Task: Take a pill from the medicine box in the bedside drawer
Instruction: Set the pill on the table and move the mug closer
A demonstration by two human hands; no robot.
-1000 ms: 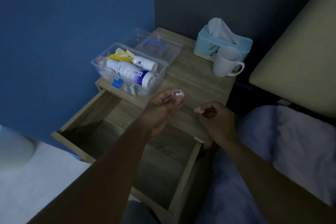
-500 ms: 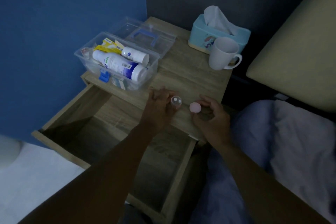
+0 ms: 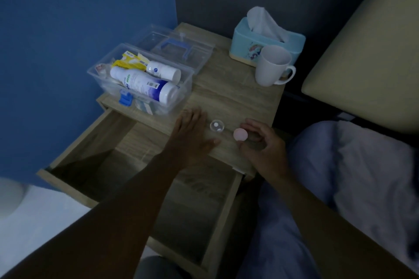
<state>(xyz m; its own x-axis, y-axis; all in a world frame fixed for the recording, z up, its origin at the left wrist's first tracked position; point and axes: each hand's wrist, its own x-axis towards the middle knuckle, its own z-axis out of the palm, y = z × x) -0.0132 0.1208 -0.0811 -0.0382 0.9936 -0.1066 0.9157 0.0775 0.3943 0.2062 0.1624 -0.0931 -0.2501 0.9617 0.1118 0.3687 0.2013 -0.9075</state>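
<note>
A small clear pill cup (image 3: pixel 217 125) with two white pills in it stands on the bedside table (image 3: pixel 229 97) near its front edge. My left hand (image 3: pixel 192 136) lies flat and open just left of the cup, not touching it. My right hand (image 3: pixel 260 142) holds a round pink cap (image 3: pixel 240 134) between thumb and fingers, right of the cup. The clear medicine box (image 3: pixel 140 81) sits open at the table's left, holding white bottles and yellow packets. Below the tabletop the drawer (image 3: pixel 145 179) is pulled out.
The box's clear lid (image 3: pixel 179 48) with a blue handle lies behind the box. A teal tissue box (image 3: pixel 267 43) and a white mug (image 3: pixel 272 65) stand at the back right. A bed with a light blanket (image 3: pixel 362 165) is on the right, a blue wall on the left.
My left hand lowered the pill cup onto the table, let go and flattened beside it. My right hand moved down close to the table with the pink cap.
</note>
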